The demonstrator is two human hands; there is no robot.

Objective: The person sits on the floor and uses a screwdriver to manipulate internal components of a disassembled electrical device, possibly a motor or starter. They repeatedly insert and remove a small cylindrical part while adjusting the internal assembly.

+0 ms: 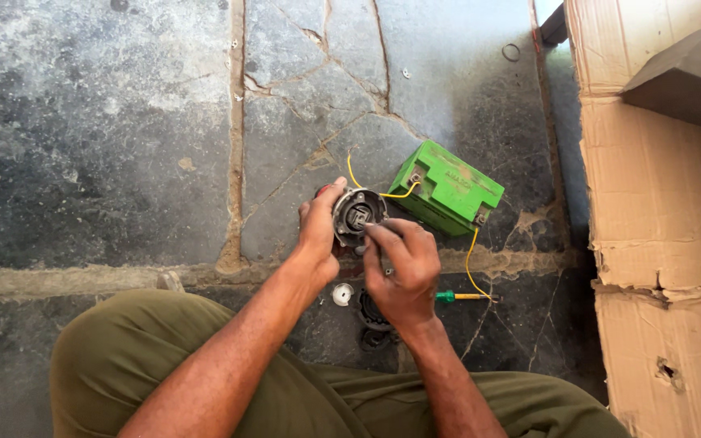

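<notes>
Left hand (318, 231) grips the round motor (356, 216) held over the floor (123, 122) beside the green battery (448, 195), right hand (403, 264) fingertips pinched at its hub; I'd keep the housing steady, yellow wires (399, 195) slack.

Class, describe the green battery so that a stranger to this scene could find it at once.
Start at the cardboard sheet along the right edge. Just left of it, on the cracked stone floor, lies the battery: a bright green box with yellow wires on its terminals, the only boxy green thing there.
</notes>
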